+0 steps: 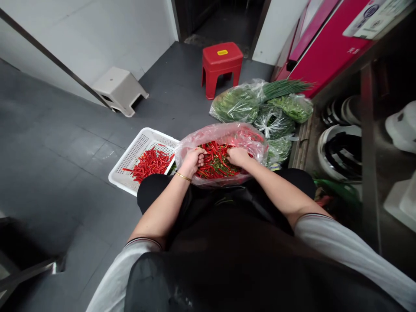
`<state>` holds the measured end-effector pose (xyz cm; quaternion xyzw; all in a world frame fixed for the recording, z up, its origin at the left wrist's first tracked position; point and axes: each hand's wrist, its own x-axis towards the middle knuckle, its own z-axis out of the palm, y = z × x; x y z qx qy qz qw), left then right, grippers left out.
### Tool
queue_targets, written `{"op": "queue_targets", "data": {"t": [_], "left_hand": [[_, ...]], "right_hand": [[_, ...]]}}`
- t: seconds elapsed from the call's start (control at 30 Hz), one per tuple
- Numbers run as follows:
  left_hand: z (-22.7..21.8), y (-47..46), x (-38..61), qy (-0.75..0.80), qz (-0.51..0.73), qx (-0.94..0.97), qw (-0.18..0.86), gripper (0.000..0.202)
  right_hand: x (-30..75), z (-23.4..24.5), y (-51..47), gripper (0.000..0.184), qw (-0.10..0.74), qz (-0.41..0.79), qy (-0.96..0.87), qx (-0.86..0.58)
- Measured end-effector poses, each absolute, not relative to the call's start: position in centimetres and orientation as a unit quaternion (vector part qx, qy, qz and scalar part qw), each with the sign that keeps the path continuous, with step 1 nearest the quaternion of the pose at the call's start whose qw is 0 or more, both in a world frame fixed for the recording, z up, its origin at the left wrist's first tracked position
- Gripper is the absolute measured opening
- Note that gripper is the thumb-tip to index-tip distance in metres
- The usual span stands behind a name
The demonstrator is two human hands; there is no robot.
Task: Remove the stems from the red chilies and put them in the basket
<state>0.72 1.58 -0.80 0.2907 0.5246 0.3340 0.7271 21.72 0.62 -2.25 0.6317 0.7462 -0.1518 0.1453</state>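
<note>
A clear plastic bag (186,145) stands open in front of my lap, full of red chili peppers (216,167) with green stems. Over the bag's left side is my left hand (194,159), its fingers curled closed; whatever is in them is hidden. My right hand (239,157) reaches into the right of the pile, fingers bent together among the peppers, their tips partly covered. Left of the bag, a white perforated basket (121,173) on the floor holds a heap of loose red chili peppers (151,164), mostly without visible stems.
Plastic bags of leafy greens (237,104) and a bundle of thin green stalks (286,88) lie beyond the chili bag. A red stool (222,63) and a grey-white stool (118,89) stand farther off. Shelving with stacked bowls (341,151) lines the right.
</note>
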Motion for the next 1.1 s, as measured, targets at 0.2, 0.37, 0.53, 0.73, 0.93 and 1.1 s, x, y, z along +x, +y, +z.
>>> {"op": "queue_targets", "data": {"t": [0.2, 0.37, 0.53, 0.73, 0.93, 1.1], "left_hand": [[-1.9, 0.1, 2.1, 0.512, 0.311, 0.360, 0.715, 0.015], [-2.1, 0.2, 2.0, 0.538, 0.327, 0.357, 0.690, 0.015], [-2.1, 0.0, 1.6, 0.541, 0.314, 0.355, 0.694, 0.025], [-3.4, -0.8, 2.4, 0.539, 0.271, 0.452, 0.657, 0.020], [-4.1, -0.7, 3.0, 0.421, 0.328, 0.497, 0.684, 0.013], [-3.1, -1.1, 3.4, 0.380, 0.267, 0.427, 0.776, 0.024]], "right_hand": [[23.5, -1.4, 0.1, 0.021, 0.040, -0.198, 0.735, 0.647], [24.1, -2.7, -0.5, 0.024, 0.061, -0.263, 0.722, 0.637], [24.0, -2.9, -0.3, 0.032, 0.034, -0.146, 0.724, 0.673], [21.2, -4.0, 0.9, 0.024, 0.092, -0.175, 0.738, 0.645], [21.0, -1.3, 0.6, 0.022, -0.229, -0.549, 0.561, 0.576], [20.0, -0.4, -1.0, 0.029, -0.329, -0.512, 0.551, 0.571]]}}
